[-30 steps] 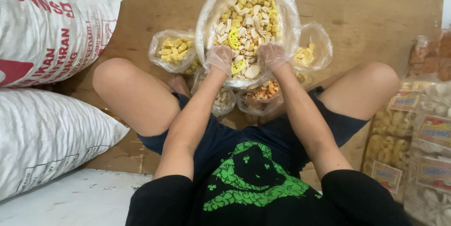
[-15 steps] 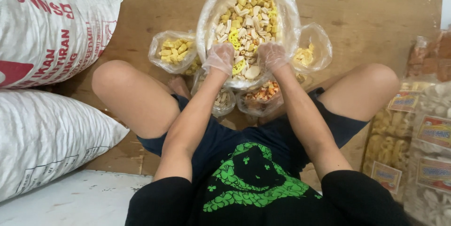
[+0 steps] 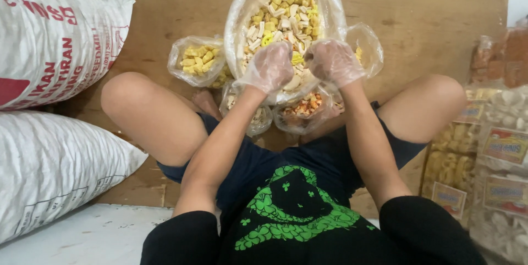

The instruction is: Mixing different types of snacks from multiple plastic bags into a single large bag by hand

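Little has been shifted since the earlier frames: both gloved hands are kept at the near rim of the big clear bag of mixed snacks (image 3: 283,17), in nearly the same spot as a second ago. The left hand (image 3: 270,67), covered by a thin plastic glove, is seen curled loosely over the pale and yellow pieces at the bag's near edge; whether any pieces are actually pinched in its grip cannot be told. The right hand (image 3: 333,61), gloved the same way, is held just beside it, fingers bent down into the snacks, and its grip likewise cannot be read as clenched or released.

The big bag is set on the brown wooden floor (image 3: 429,17) between the person's bare knees, its mouth rolled wide open. A smaller bag of yellow snacks (image 3: 198,60) is placed to its left, touching it. Another small clear bag (image 3: 364,45) is tucked against its right side. Two more small bags are lodged nearer the body, under the wrists: one with pale pieces (image 3: 254,116) and one with orange and white pieces (image 3: 305,108).

White woven sacks (image 3: 55,45) with red print are stacked at the left. Packed snack packets (image 3: 495,155) are piled at the right.
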